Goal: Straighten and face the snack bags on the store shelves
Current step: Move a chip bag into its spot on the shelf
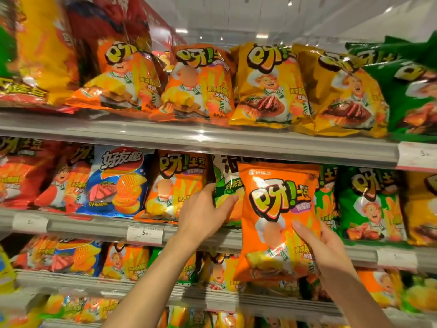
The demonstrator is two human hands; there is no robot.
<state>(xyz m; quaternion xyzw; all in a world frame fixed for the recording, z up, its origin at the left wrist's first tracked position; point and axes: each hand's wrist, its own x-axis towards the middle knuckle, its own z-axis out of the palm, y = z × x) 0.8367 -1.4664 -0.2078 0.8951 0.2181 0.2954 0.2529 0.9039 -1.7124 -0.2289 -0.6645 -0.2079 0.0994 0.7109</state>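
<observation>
Filling the whole view, grey metal store shelves [212, 140] rise in tiers, each packed with glossy, puffy snack bags standing shoulder to shoulder. Along the top tier, orange bags give way to yellow bags [267, 84] and then green bags [411, 91] at the right, all crinkled and catching the ceiling light. On the middle tier a blue chip bag [118, 183] sits left of centre. Held out in front of that tier, upright and facing forward, is an orange snack bag [279, 218] printed with a cartoon chef. The right hand [324, 247] grips its lower right edge, thumb across the front, forearm angling up from the bottom right. The left hand [203, 216] reaches up from below, its fingers curled round a green-and-white bag [224, 181] standing on the middle tier just beside the orange one. A white price tag [144, 233] clips to the shelf edge.
</observation>
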